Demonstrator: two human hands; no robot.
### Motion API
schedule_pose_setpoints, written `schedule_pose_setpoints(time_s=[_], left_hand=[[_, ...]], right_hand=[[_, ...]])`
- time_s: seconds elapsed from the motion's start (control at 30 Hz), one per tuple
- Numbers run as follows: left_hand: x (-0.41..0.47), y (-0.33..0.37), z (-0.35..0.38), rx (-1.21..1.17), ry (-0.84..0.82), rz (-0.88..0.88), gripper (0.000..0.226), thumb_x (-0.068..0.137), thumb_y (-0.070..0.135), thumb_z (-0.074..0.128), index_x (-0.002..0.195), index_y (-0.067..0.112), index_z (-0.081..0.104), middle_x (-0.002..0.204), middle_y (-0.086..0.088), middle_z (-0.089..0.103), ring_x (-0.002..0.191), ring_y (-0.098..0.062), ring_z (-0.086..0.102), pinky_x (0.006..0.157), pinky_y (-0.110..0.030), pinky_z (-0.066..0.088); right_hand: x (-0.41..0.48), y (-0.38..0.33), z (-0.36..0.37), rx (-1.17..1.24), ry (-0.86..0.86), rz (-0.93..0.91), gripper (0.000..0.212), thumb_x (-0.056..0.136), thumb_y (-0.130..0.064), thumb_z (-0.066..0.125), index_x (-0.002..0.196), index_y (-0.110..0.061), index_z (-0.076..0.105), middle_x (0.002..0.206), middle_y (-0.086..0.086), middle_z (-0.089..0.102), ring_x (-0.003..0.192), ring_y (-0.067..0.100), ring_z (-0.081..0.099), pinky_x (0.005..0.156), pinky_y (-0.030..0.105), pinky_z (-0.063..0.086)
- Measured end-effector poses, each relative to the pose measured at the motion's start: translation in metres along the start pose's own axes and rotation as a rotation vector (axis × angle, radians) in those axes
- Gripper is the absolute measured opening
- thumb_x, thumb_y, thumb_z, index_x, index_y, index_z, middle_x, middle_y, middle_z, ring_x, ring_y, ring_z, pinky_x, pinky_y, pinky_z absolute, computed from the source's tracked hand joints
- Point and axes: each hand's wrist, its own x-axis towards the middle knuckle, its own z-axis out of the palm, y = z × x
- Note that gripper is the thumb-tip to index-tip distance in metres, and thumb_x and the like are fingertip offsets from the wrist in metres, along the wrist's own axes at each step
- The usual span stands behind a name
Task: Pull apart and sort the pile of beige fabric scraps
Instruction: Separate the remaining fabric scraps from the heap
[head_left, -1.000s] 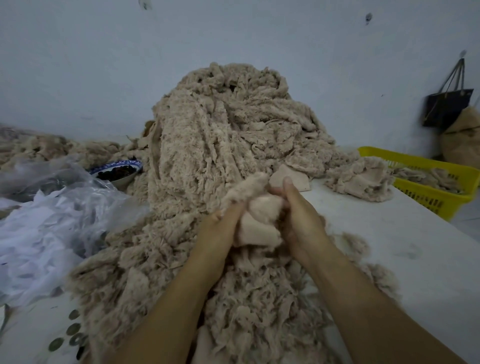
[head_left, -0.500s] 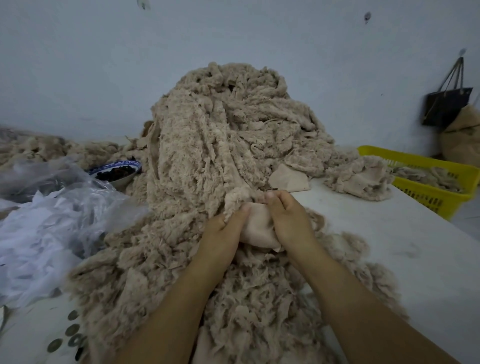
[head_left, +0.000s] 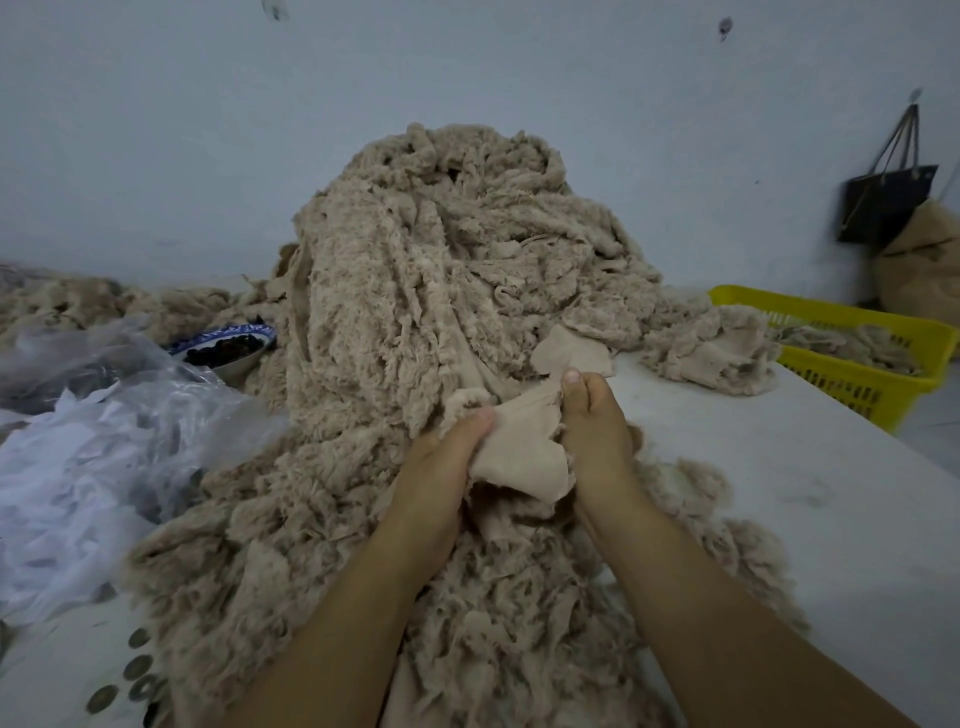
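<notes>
Two hands show: one left hand (head_left: 436, 467) and one right hand (head_left: 592, 431), with one flat scrap (head_left: 524, 452) held in them. There is one big pile of beige scraps (head_left: 415, 286), one yellow basket (head_left: 841, 384), one bowl (head_left: 228, 345), one black bag (head_left: 883, 202), one brown sack (head_left: 924, 270) and one table (head_left: 779, 467).

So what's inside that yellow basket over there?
Fluffy beige scraps lie inside the yellow basket. The scraps and the basket's near wall hide the bottom, so whatever is underneath them can't be seen.
</notes>
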Motion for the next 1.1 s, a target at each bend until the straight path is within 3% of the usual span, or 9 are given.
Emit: schedule_pose_setpoints(time_s=[0.13, 0.27, 0.43, 0.53, 0.6, 0.7, 0.8, 0.97, 1.1], left_hand=[[0.0, -0.003, -0.001, 0.128, -0.041, 0.035, 0.022, 0.084, 0.043, 0.066, 0.083, 0.029, 0.082, 0.093, -0.005, 0.078, 0.087, -0.016, 0.075, 0.071, -0.023, 0.057], [0.0, -0.004, -0.003, 0.16, -0.035, 0.079, 0.023, 0.082, 0.046, 0.063, 0.083, 0.034, 0.082, 0.092, -0.001, 0.079, 0.086, -0.013, 0.075, 0.067, -0.019, 0.055], [0.004, -0.001, -0.006, 0.151, 0.057, 0.125, 0.027, 0.094, 0.032, 0.064, 0.074, 0.028, 0.081, 0.081, -0.002, 0.078, 0.077, -0.013, 0.074, 0.064, -0.024, 0.057], [0.005, -0.003, -0.007, 0.185, 0.037, 0.127, 0.031, 0.098, 0.022, 0.058, 0.078, 0.024, 0.082, 0.085, -0.005, 0.078, 0.079, -0.016, 0.074, 0.065, -0.025, 0.057], [0.004, -0.003, -0.007, 0.203, 0.023, 0.131, 0.029, 0.098, 0.018, 0.059, 0.08, 0.007, 0.079, 0.085, -0.01, 0.075, 0.078, -0.023, 0.071, 0.068, -0.028, 0.055], [0.005, -0.007, -0.01, 0.262, 0.038, 0.167, 0.032, 0.098, 0.015, 0.061, 0.084, -0.014, 0.066, 0.078, -0.018, 0.066, 0.074, -0.025, 0.061, 0.069, -0.034, 0.051], [0.006, -0.009, -0.011, 0.363, 0.032, 0.192, 0.029, 0.098, 0.016, 0.061, 0.074, 0.007, 0.074, 0.072, -0.012, 0.068, 0.068, -0.022, 0.061, 0.064, -0.033, 0.05], [0.008, -0.009, -0.014, 0.401, 0.061, 0.164, 0.044, 0.096, 0.029, 0.064, 0.052, 0.025, 0.067, 0.056, 0.004, 0.063, 0.056, -0.011, 0.059, 0.052, -0.022, 0.047], [0.008, -0.006, -0.01, 0.31, 0.106, 0.074, 0.032, 0.085, 0.04, 0.067, 0.063, 0.018, 0.075, 0.069, -0.004, 0.07, 0.066, -0.017, 0.066, 0.061, -0.031, 0.05]], right_hand=[[0.0, 0.0, -0.002, 0.032, -0.004, 0.004, 0.037, 0.107, -0.036, 0.038, 0.075, -0.018, 0.043, 0.071, 0.0, 0.047, 0.066, 0.015, 0.043, 0.058, 0.03, 0.032], [0.001, 0.001, -0.003, 0.001, -0.001, 0.037, 0.036, 0.106, -0.039, 0.037, 0.078, -0.021, 0.05, 0.074, 0.0, 0.053, 0.068, 0.012, 0.048, 0.059, 0.029, 0.036], [0.005, 0.001, -0.008, 0.179, -0.021, 0.165, 0.045, 0.104, -0.049, 0.036, 0.076, -0.02, 0.056, 0.064, -0.006, 0.053, 0.058, 0.014, 0.048, 0.056, 0.029, 0.04], [-0.003, -0.001, -0.001, 0.144, -0.213, 0.226, 0.071, 0.09, -0.077, 0.029, 0.105, -0.02, 0.068, 0.102, 0.003, 0.071, 0.093, 0.021, 0.067, 0.084, 0.041, 0.053], [-0.011, -0.006, 0.003, 0.143, -0.357, 0.201, 0.09, 0.074, -0.087, 0.03, 0.12, -0.019, 0.064, 0.118, 0.006, 0.069, 0.112, 0.025, 0.064, 0.097, 0.045, 0.051], [-0.014, -0.006, 0.003, 0.085, -0.356, 0.029, 0.074, 0.067, -0.086, 0.039, 0.098, -0.022, 0.061, 0.087, -0.017, 0.065, 0.081, -0.009, 0.062, 0.067, 0.013, 0.047], [-0.011, -0.001, 0.001, -0.068, -0.254, -0.103, 0.046, 0.09, -0.065, 0.047, 0.072, -0.023, 0.042, 0.059, -0.013, 0.048, 0.05, -0.004, 0.046, 0.054, 0.019, 0.036], [-0.004, 0.003, -0.003, -0.173, -0.074, -0.134, 0.047, 0.105, -0.048, 0.03, 0.068, -0.024, 0.047, 0.064, -0.006, 0.052, 0.054, -0.002, 0.052, 0.048, 0.014, 0.032], [0.002, 0.004, -0.003, -0.175, -0.065, -0.041, 0.053, 0.104, -0.053, 0.028, 0.071, -0.018, 0.051, 0.07, -0.005, 0.053, 0.067, 0.009, 0.05, 0.051, 0.017, 0.029]])
